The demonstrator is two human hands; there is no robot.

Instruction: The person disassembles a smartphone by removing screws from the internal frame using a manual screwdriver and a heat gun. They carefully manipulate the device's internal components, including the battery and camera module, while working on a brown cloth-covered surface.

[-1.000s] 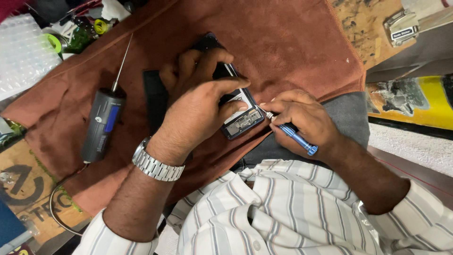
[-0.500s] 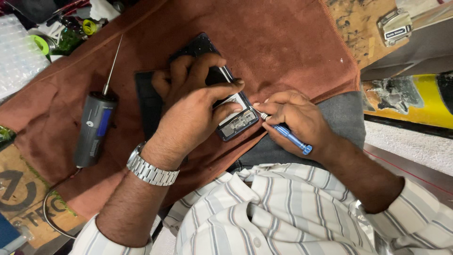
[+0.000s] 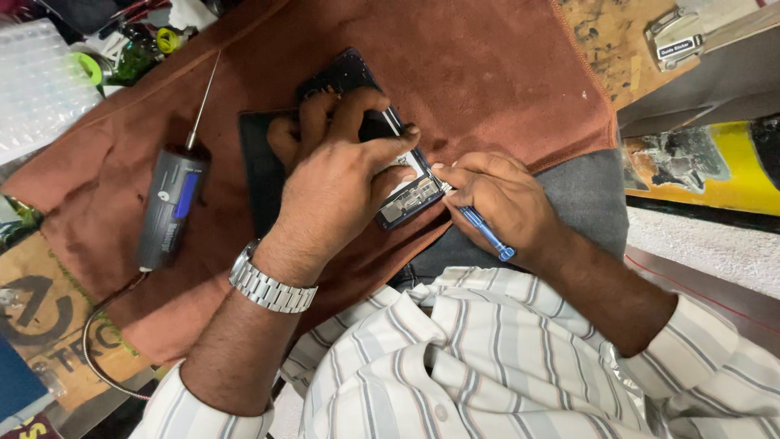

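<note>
Left hand (image 3: 341, 175) clamps the opened phone (image 3: 404, 195) flat on the brown cloth (image 3: 504, 73), right hand (image 3: 500, 199) fingers pinching a blue screwdriver (image 3: 485, 232) — best kept upright, pressed lightly.

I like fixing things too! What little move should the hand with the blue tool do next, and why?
Probably hold the blue tool steady and press gently at the opened phone's corner. The right hand has its tip there, and the left hand pins the phone to the brown cloth.
</note>
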